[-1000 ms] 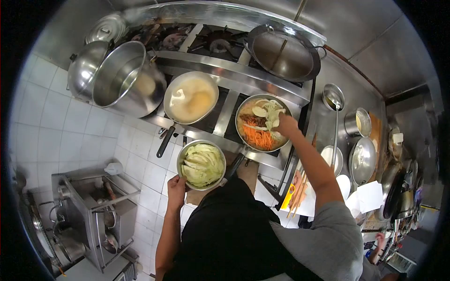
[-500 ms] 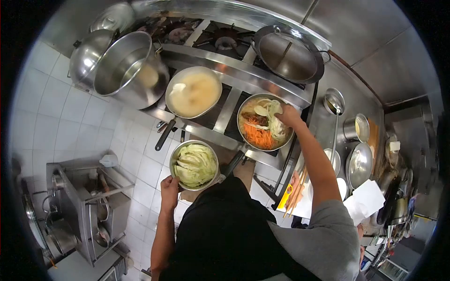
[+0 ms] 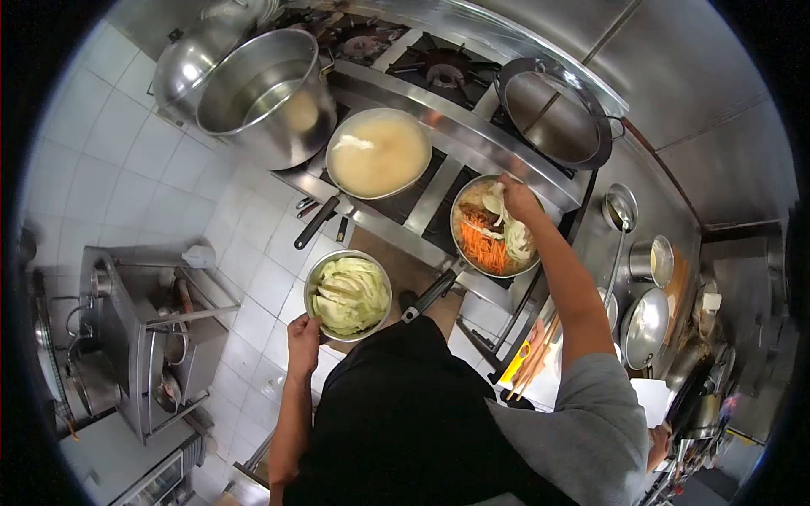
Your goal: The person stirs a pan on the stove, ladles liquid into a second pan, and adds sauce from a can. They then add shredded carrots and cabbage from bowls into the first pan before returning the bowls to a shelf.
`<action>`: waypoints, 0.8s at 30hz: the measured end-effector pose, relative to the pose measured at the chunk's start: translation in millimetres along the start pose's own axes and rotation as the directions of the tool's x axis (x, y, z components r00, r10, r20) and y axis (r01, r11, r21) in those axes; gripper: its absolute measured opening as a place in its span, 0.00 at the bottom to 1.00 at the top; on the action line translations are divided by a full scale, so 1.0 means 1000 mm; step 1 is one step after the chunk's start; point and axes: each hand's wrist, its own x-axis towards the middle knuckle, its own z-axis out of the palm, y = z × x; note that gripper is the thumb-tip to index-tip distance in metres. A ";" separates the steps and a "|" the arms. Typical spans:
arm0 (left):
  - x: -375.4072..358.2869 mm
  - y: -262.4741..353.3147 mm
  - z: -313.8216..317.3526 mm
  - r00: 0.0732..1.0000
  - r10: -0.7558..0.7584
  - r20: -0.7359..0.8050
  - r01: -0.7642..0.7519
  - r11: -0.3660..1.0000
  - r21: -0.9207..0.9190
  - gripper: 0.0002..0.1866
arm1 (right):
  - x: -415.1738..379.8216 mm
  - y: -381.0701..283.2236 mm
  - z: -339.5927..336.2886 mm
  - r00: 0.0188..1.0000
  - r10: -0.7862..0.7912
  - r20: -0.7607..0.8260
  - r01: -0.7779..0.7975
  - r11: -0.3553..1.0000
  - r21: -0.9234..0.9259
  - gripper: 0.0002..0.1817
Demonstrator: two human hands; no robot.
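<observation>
My left hand (image 3: 305,344) is closed on the edge of a round metal bowl (image 3: 310,278). Chopped cabbage (image 3: 350,297) fills this bowl, which is held in front of the stove. Over the right-hand frying pan (image 3: 456,221), my right hand (image 3: 518,199) is closed on pale cabbage pieces at the pan's far side. Shredded carrot (image 3: 483,248) lies in that pan, with more cabbage (image 3: 518,239) to its right and some brown food beside it. The pan's black handle (image 3: 430,295) points toward my apron. The fingertips of my right hand are partly hidden.
Another frying pan (image 3: 380,160) holds pale cloudy liquid. A tall stockpot (image 3: 268,97) stands left of it, and a wok (image 3: 557,118) sits at the back. On the right counter are a ladle (image 3: 622,211) and chopsticks (image 3: 537,358). A person's hand (image 3: 660,445) shows lower right.
The view has shifted, so the stove sits farther right. My right hand has moved toward the far side of the carrot pan. My left hand still holds the bowl.
</observation>
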 end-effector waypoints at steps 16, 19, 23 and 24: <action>-0.012 -0.021 -0.028 0.998 0.041 -0.056 -0.043 0.998 -0.047 0.14 | -0.004 -0.010 -0.029 0.997 0.033 0.069 -0.029 0.998 -0.059 0.24; -0.020 -0.027 -0.039 0.993 0.039 -0.109 -0.050 0.994 -0.101 0.14 | 0.002 0.011 -0.013 0.999 0.017 0.028 -0.015 0.996 -0.085 0.22; -0.036 -0.035 -0.059 0.983 0.034 -0.180 -0.061 0.987 -0.150 0.14 | -0.009 -0.016 -0.029 0.999 0.036 0.001 -0.035 0.995 -0.091 0.24; -0.045 -0.034 -0.067 0.981 0.027 -0.190 -0.053 0.989 -0.136 0.14 | -0.016 -0.032 -0.034 0.997 0.077 -0.005 -0.077 0.985 -0.157 0.25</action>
